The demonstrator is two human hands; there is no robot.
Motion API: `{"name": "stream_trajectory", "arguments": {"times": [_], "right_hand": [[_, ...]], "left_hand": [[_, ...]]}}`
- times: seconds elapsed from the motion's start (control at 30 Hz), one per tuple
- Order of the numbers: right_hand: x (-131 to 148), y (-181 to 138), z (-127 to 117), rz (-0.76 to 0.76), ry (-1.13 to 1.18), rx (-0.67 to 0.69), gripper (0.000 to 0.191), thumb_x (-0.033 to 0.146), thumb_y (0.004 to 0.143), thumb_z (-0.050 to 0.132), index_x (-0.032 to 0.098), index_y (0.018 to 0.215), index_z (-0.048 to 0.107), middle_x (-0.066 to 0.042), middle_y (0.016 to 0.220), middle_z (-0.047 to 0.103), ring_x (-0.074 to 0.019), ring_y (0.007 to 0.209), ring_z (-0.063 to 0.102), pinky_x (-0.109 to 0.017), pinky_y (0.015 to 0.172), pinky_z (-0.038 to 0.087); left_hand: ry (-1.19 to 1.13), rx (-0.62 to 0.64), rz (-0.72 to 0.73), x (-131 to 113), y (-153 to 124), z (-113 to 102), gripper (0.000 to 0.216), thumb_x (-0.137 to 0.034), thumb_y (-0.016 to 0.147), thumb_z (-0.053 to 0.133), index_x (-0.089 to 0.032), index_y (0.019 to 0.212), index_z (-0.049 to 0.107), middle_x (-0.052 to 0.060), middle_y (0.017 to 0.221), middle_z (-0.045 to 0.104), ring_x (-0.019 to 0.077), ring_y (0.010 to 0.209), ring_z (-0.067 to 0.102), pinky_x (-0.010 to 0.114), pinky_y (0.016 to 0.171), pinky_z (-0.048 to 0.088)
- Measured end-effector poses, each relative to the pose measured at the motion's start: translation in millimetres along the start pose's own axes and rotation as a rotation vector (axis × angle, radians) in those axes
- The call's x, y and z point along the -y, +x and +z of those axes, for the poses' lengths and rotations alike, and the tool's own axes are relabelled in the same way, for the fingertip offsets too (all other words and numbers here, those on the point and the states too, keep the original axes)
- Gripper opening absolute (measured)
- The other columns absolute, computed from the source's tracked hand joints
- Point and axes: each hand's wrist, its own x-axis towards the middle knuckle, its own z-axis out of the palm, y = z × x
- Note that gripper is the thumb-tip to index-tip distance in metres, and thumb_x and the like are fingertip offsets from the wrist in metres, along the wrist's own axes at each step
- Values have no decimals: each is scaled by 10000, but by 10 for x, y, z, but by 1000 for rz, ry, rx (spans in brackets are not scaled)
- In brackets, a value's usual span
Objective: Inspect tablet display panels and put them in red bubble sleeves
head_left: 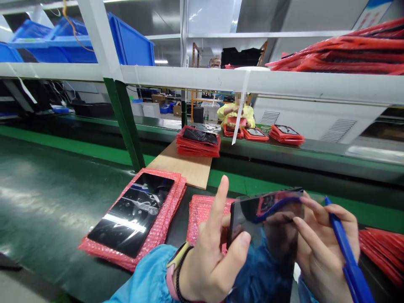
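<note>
A glossy black screen panel [265, 252] is held up in front of me, tilted, with reflections on its face. My left hand [214, 252] grips its left edge, thumb on the face and index finger pointing up; the other fingers are partly hidden behind it. At the upper right corner, my right hand [325, 240] has thumb and a finger close together on what looks like a clear film edge. A blue pen [345, 252] is tucked between the fingers of that same hand. Left of my hands, another black screen panel [134, 212] lies on pink bubble-wrap bags [167, 219].
More pink bubble-wrap [197, 214] lies behind my left hand. A stack of red-bagged panels [198, 145] sits on a wooden board [189, 168]. Red bags [383, 250] lie at right. A shelf beam [195, 80] crosses overhead. A co-worker [249, 115] in yellow works opposite.
</note>
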Motion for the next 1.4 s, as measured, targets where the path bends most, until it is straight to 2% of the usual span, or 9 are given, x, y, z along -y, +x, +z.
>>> {"name": "stream_trajectory", "arguments": {"times": [0.1, 0.2, 0.3, 0.37, 0.43, 0.53, 0.7, 0.9, 1.4], "right_hand": [[16, -15, 43, -9, 21, -4, 482, 123, 606, 783, 325, 990, 573, 18, 1044, 720, -236, 1175, 578, -352, 798, 504], [39, -33, 60, -6, 32, 18, 470, 102, 622, 776, 317, 987, 572, 14, 1132, 705, -218, 1211, 560, -373, 904, 488], [21, -1, 40, -4, 71, 43, 451, 106, 648, 764, 308, 1004, 572, 3, 1170, 693, -225, 1254, 532, -458, 1032, 421], [-50, 87, 38, -18, 103, 31, 395, 125, 679, 755, 289, 995, 583, -8, 1099, 715, -237, 1246, 540, -515, 1038, 415], [-186, 236, 82, -3, 108, 9, 330, 155, 692, 763, 265, 956, 598, -5, 964, 739, -229, 1149, 609, -526, 1022, 429], [-492, 520, 282, 140, 86, 50, 300, 215, 651, 805, 232, 881, 614, 9, 814, 745, -182, 881, 697, -470, 985, 461], [-990, 882, 839, 225, 129, 108, 346, 222, 605, 833, 228, 859, 598, -2, 861, 745, -193, 888, 693, -407, 874, 531], [-1156, 1071, 1257, 312, 152, 39, 181, 250, 901, 622, 136, 1040, 614, -46, 1010, 662, -172, 866, 660, -355, 747, 564], [-993, 1168, 1402, 420, 73, -17, 265, 295, 918, 599, 156, 1143, 590, -68, 1112, 631, -190, 913, 646, -375, 764, 562]], "left_hand": [[-22, -29, 46, 43, -14, 20, 730, -161, 941, 438, -416, 1502, 47, -51, 718, 458, 72, 558, 390, 191, 566, 376], [8, -47, 39, 72, -41, 16, 718, -181, 940, 445, -392, 1510, 62, -51, 710, 512, 81, 569, 444, 192, 593, 435], [179, -98, -1, 32, -21, -61, 698, -199, 940, 461, -400, 1510, 111, 2, 1079, 651, 119, 810, 611, 278, 852, 514], [319, -242, -6, -44, 47, -174, 654, -212, 932, 485, -376, 1501, 208, 8, 1421, 494, 188, 1159, 570, 362, 1068, 412], [429, -470, 48, -150, 142, -340, 624, -214, 904, 541, -316, 1477, 317, -30, 1542, 341, 234, 1382, 370, 384, 1170, 279], [593, -784, 180, -310, 249, -657, 646, -175, 835, 628, -254, 1436, 404, -75, 1543, 340, 219, 1462, 184, 347, 1222, 87], [673, -1028, 405, -393, 230, -1173, 832, -74, 665, 640, -152, 1444, 357, -64, 1532, 364, 186, 1451, 214, 334, 1223, 100], [715, -1116, 451, -329, 214, -1397, 895, -71, 599, 582, -36, 1441, 279, -9, 1552, 327, 160, 1448, 221, 334, 1223, 55], [578, -1036, 442, -290, 260, -1343, 903, -96, 583, 625, -130, 1437, 333, -51, 1544, 337, 134, 1458, 179, 324, 1211, 32]]}}
